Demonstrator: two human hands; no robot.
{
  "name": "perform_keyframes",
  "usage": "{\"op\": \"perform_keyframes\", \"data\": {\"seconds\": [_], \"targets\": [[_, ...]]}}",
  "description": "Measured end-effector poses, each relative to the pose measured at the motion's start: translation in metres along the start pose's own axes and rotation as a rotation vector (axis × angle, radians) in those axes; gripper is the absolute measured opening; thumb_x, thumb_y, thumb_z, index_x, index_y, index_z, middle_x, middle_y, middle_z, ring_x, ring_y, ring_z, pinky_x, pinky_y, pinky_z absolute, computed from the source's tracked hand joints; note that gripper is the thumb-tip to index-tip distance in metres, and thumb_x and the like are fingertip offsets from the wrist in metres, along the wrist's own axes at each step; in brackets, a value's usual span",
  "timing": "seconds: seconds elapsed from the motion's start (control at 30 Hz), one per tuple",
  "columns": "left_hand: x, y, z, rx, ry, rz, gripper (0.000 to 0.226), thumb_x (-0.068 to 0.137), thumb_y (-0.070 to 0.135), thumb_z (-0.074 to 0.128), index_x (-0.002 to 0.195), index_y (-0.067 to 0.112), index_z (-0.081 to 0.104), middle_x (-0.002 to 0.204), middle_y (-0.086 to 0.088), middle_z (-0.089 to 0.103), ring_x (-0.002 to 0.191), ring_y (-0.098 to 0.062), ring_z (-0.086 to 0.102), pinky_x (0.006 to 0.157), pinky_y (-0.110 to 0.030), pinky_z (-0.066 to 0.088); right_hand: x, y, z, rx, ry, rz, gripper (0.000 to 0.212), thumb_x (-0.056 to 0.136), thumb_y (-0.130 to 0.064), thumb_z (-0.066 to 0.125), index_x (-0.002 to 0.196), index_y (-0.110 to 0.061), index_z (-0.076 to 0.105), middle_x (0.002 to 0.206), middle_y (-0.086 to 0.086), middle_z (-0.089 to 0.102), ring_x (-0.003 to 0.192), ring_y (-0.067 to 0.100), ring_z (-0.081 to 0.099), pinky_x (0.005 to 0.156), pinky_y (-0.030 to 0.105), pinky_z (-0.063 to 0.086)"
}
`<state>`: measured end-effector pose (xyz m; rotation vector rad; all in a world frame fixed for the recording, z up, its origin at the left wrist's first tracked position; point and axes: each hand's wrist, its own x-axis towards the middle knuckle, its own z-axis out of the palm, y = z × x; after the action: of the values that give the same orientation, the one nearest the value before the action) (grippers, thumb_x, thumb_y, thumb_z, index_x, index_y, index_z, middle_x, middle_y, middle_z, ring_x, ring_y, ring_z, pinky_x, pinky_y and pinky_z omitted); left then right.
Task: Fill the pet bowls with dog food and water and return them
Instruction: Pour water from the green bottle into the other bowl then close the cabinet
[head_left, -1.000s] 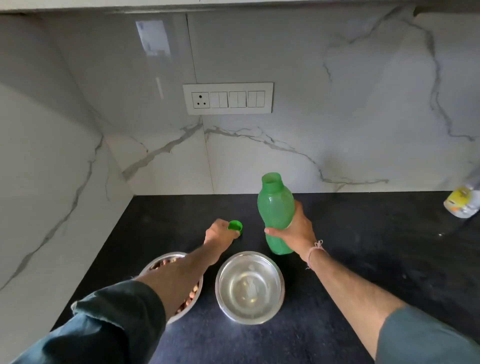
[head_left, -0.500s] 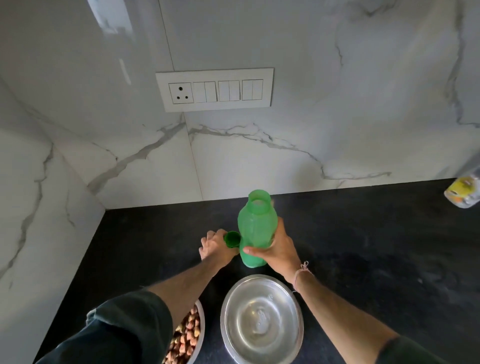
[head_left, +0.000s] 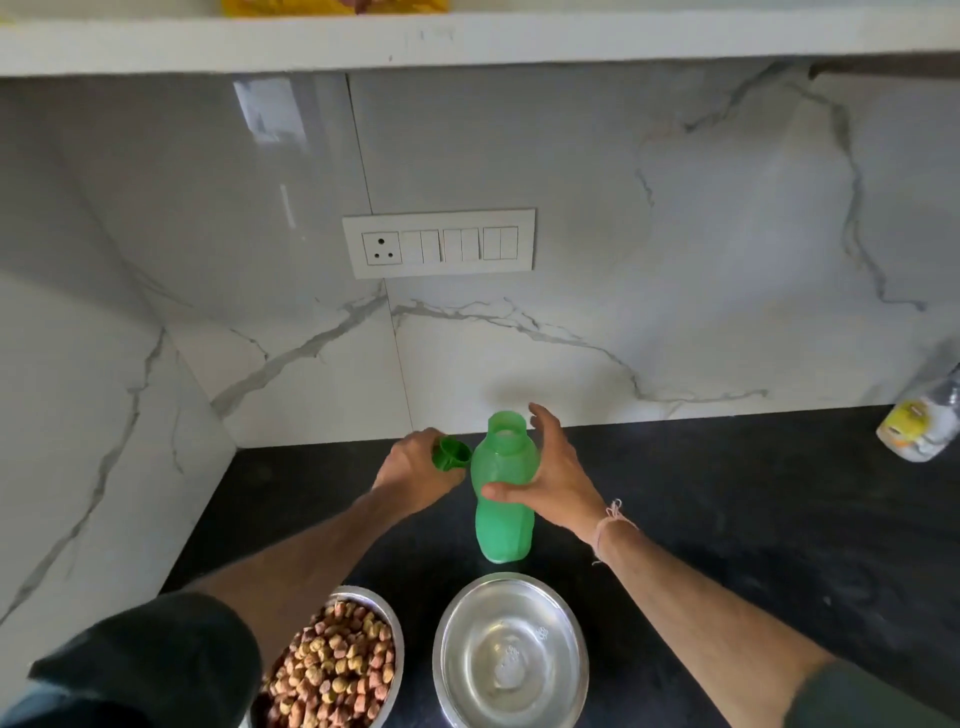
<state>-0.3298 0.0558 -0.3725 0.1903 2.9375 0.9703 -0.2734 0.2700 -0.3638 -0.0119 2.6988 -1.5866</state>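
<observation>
Nearest the camera, two round steel bowls stood side by side on the dark, matte stone desk (head_left: 779, 519). The left bowl (head_left: 387, 618) was heaped with brown pellet-shaped dog food; the right bowl (head_left: 511, 654) held clear water with a few bubbles, and its polished wall reflected light. Both appeared filled, presumably set close for easy collection.

Just beyond, the green translucent plastic bottle (head_left: 503, 512) stood upright and uncapped. The right hand (head_left: 553, 480) was spread around its shoulder, thumb on the front, fingers loosened rather than clenched, apparently steadying it. The left hand (head_left: 415, 473) pinched the green cap (head_left: 451, 453) beside the bottle's neck, judged ready for recapping.

Farther back rose the glossy marble-veined wall with a white switch panel (head_left: 439, 242).
</observation>
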Motion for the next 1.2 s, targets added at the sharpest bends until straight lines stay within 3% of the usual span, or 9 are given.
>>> {"op": "perform_keyframes", "data": {"seconds": [0.13, 0.23, 0.5, 0.63, 0.83, 0.9, 0.97, 1.07, 1.2], "targets": [[-0.007, 0.032, -0.042, 0.132, 0.004, 0.171, 0.051, 0.071, 0.036, 0.08, 0.118, 0.021, 0.065, 0.105, 0.001, 0.061, 0.094, -0.017, 0.062, 0.081, -0.032, 0.056, 0.008, -0.023, -0.001, -0.15, -0.001, -0.041, 0.094, 0.051, -0.048, 0.094, 0.13, -0.025, 0.05, 0.122, -0.005, 0.057, 0.115, 0.016, 0.055, 0.098, 0.039, 0.052], [-0.016, 0.055, -0.065, 0.234, -0.027, 0.286, 0.051, 0.073, 0.035, 0.08, 0.119, 0.02, 0.063, 0.11, 0.001, 0.059, 0.099, -0.016, 0.06, 0.085, -0.031, 0.054, 0.007, -0.025, -0.001, -0.173, -0.036, -0.046, 0.066, 0.062, -0.037, 0.092, 0.117, -0.021, 0.058, 0.108, -0.005, 0.067, 0.101, 0.016, 0.065, 0.087, 0.033, 0.055], [-0.03, 0.11, -0.083, 0.355, -0.172, 0.417, 0.059, 0.082, 0.039, 0.081, 0.131, 0.017, 0.058, 0.118, 0.001, 0.061, 0.104, -0.015, 0.058, 0.086, -0.028, 0.052, 0.005, -0.015, 0.001, -0.116, -0.093, -0.037, 0.059, 0.062, -0.048, 0.086, 0.113, -0.031, 0.06, 0.102, -0.012, 0.071, 0.094, 0.009, 0.068, 0.088, 0.039, 0.059], [-0.03, 0.129, -0.071, 0.432, -0.153, 0.32, 0.056, 0.087, 0.055, 0.07, 0.126, 0.017, 0.06, 0.115, -0.002, 0.061, 0.099, -0.018, 0.059, 0.076, -0.028, 0.05, 0.003, -0.009, 0.003, -0.053, -0.089, -0.023, 0.063, 0.064, -0.051, 0.086, 0.117, -0.034, 0.056, 0.105, -0.011, 0.069, 0.096, 0.01, 0.068, 0.089, 0.039, 0.06], [-0.025, 0.147, -0.057, 0.632, -0.146, 0.173, 0.053, 0.091, 0.067, 0.055, 0.095, 0.014, 0.052, 0.079, 0.003, 0.051, 0.066, -0.012, 0.052, 0.051, -0.022, 0.033, 0.004, -0.008, 0.002, -0.035, -0.106, -0.018, 0.063, 0.07, -0.045, 0.089, 0.122, -0.029, 0.056, 0.114, -0.007, 0.068, 0.103, 0.016, 0.066, 0.093, 0.035, 0.057], [-0.023, 0.148, -0.058, 0.65, -0.22, 0.2, 0.052, 0.093, 0.06, 0.058, 0.099, 0.009, 0.057, 0.083, 0.001, 0.057, 0.071, -0.013, 0.056, 0.056, -0.021, 0.036, 0.006, -0.007, 0.002, -0.041, -0.108, -0.016, 0.062, 0.071, -0.044, 0.089, 0.122, -0.027, 0.058, 0.114, -0.006, 0.069, 0.103, 0.016, 0.066, 0.091, 0.032, 0.056], [-0.021, 0.148, -0.061, 0.641, -0.317, 0.261, 0.048, 0.094, 0.047, 0.063, 0.122, 0.008, 0.061, 0.109, -0.005, 0.065, 0.096, -0.019, 0.062, 0.073, -0.024, 0.043, 0.007, -0.005, 0.001, -0.044, -0.114, -0.017, 0.062, 0.071, -0.044, 0.089, 0.122, -0.027, 0.059, 0.112, -0.007, 0.069, 0.101, 0.016, 0.066, 0.091, 0.032, 0.057], [-0.019, 0.148, -0.066, 0.601, -0.375, 0.349, 0.058, 0.091, 0.024, 0.071, 0.144, 0.015, 0.05, 0.139, -0.008, 0.056, 0.126, -0.025, 0.054, 0.099, -0.031, 0.045, 0.009, -0.005, 0.001, -0.048, -0.121, -0.016, 0.062, 0.069, -0.046, 0.088, 0.121, -0.028, 0.059, 0.11, -0.008, 0.069, 0.099, 0.014, 0.067, 0.092, 0.034, 0.058], [-0.015, 0.155, -0.07, 0.589, -0.392, 0.287, 0.078, 0.088, 0.045, 0.073, 0.152, 0.021, 0.037, 0.146, -0.006, 0.048, 0.131, -0.025, 0.051, 0.103, -0.034, 0.044, 0.009, -0.006, 0.001, -0.028, -0.132, -0.014, 0.064, 0.071, -0.046, 0.088, 0.125, -0.028, 0.059, 0.116, -0.007, 0.068, 0.105, 0.015, 0.065, 0.093, 0.03, 0.055]]}}
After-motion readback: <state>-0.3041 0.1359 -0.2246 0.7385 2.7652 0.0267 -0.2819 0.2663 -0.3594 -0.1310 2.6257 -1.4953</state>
